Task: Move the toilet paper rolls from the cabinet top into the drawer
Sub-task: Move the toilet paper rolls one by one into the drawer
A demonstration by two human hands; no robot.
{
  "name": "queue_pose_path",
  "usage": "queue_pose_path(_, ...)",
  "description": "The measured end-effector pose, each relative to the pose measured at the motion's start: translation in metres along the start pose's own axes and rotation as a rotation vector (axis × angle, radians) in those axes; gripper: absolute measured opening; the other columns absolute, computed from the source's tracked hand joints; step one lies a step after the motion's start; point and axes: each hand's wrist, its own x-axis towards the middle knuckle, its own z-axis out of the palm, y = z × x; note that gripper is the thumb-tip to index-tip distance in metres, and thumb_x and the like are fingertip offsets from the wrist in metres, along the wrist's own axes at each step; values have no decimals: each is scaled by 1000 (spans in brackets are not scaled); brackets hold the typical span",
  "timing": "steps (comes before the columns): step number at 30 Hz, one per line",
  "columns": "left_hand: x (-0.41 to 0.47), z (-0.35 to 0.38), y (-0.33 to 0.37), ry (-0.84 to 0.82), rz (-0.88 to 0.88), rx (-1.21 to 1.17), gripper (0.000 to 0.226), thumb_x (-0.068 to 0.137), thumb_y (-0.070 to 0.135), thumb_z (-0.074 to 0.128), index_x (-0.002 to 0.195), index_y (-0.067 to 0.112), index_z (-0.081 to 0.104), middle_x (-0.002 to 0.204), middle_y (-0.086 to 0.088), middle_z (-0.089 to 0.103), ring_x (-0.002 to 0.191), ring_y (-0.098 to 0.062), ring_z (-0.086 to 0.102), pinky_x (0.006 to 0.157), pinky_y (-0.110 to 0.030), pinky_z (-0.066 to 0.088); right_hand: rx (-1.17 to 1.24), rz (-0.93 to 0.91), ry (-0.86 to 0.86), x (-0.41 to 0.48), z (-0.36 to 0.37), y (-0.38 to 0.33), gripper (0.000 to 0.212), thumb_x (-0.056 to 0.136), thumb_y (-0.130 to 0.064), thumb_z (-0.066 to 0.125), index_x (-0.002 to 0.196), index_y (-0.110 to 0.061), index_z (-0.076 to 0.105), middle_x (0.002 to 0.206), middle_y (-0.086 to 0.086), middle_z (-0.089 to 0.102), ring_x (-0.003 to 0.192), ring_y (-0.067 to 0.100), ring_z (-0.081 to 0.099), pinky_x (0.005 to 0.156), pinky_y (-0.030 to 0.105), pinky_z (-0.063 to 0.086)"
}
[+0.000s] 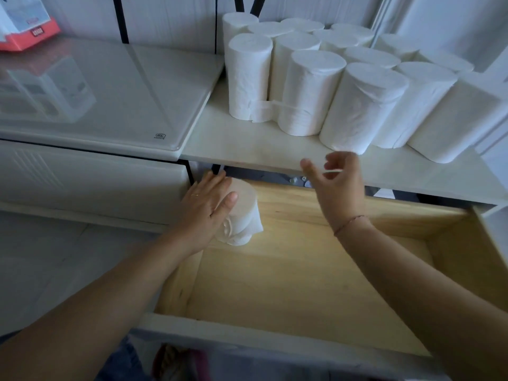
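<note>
The pulled-out pale wooden drawer (pixel 302 284) holds one white toilet paper roll (pixel 242 213), standing in its far-left corner. The left hand (pixel 209 207) lies flat and open against that roll, gripping nothing; a careless push could topple it. On the white bench (pixel 247 144), the cluster of upright white paper rolls (pixel 343 78) stands tightly packed. The right hand (pixel 335 177), empty with loosely curled fingers, hovers near the front roll (pixel 360 105); pulling that one might knock neighbours over the edge.
</note>
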Motion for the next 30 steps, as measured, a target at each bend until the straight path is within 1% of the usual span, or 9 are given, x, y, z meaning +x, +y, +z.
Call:
queue_pose_path(2, 1, 1, 0, -4, -3, 35, 67, 89, 55, 15, 145, 21, 27, 157, 6, 15, 144, -9, 4, 115, -32, 2, -1, -159, 200, 28, -26, -3, 57, 76, -42, 74, 118, -14, 47, 113, 1, 47, 95, 13, 49, 88, 25, 44)
queue_pose_path(4, 2, 2, 0, -2, 2, 39, 65, 92, 57, 17, 145, 21, 28, 156, 6, 15, 144, -9, 4, 116, -33, 2, -5, -173, 283, 58, -41, -5, 69, 76, -38, 75, 128, -9, 41, 118, 2, 38, 105, 12, 41, 99, 25, 37)
queue_pose_path(11, 0, -1, 0, -21, 12, 78, 67, 89, 53, 15, 146, 21, 25, 157, 6, 14, 143, -7, 1, 112, -26, -2, 42, -104, 191, 108, -38, -8, 87, 68, -47, 79, 135, -11, 36, 119, -2, 38, 108, 12, 40, 92, 17, 34)
queue_pose_path(15, -1, -2, 1, -37, 15, 113, 65, 89, 52, 14, 146, 23, 22, 157, 8, 13, 143, -7, -1, 113, -28, -3, 169, -78, 63, 118, -36, -7, 88, 61, -45, 84, 130, -14, 41, 128, 0, 53, 116, 13, 52, 102, 32, 45)
queue_pose_path(19, -3, -3, 3, -57, 7, 103, 66, 88, 53, 12, 147, 23, 21, 157, 9, 12, 143, -6, -2, 114, -29, -4, 203, -85, -18, 110, -41, -9, 92, 58, -42, 87, 130, -14, 37, 127, -1, 53, 117, 14, 53, 104, 40, 46)
queue_pose_path(22, -2, -3, 3, -73, -2, 67, 66, 89, 54, 12, 147, 24, 20, 157, 10, 11, 143, -5, -5, 116, -31, -4, 265, -189, -265, 77, -53, -7, 93, 59, -38, 88, 134, -17, 38, 131, -1, 56, 120, 14, 56, 101, 39, 49)
queue_pose_path(25, -1, -1, -1, -59, 0, 77, 65, 92, 58, 12, 146, 25, 21, 157, 9, 11, 143, -6, -4, 117, -35, -1, 298, -271, -596, 33, -69, -2, 73, 63, -38, 87, 128, -29, 54, 124, -4, 66, 116, 13, 62, 88, 26, 53)
queue_pose_path(28, 0, 2, -4, -55, 9, 71, 67, 90, 60, 10, 146, 26, 22, 157, 9, 12, 143, -6, -3, 117, -36, -1, 248, -211, -811, 1, -70, 12, 62, 66, -29, 85, 122, -35, 59, 118, -11, 69, 111, 6, 63, 85, 15, 51)
queue_pose_path(30, 1, 2, -5, -54, 2, 50, 73, 87, 66, 6, 146, 26, 20, 157, 10, 11, 143, -5, -4, 117, -35, -1, 195, -142, -869, -7, -59, 34, 70, 64, -18, 87, 126, -29, 56, 119, -6, 68, 113, 11, 62, 89, 23, 52)
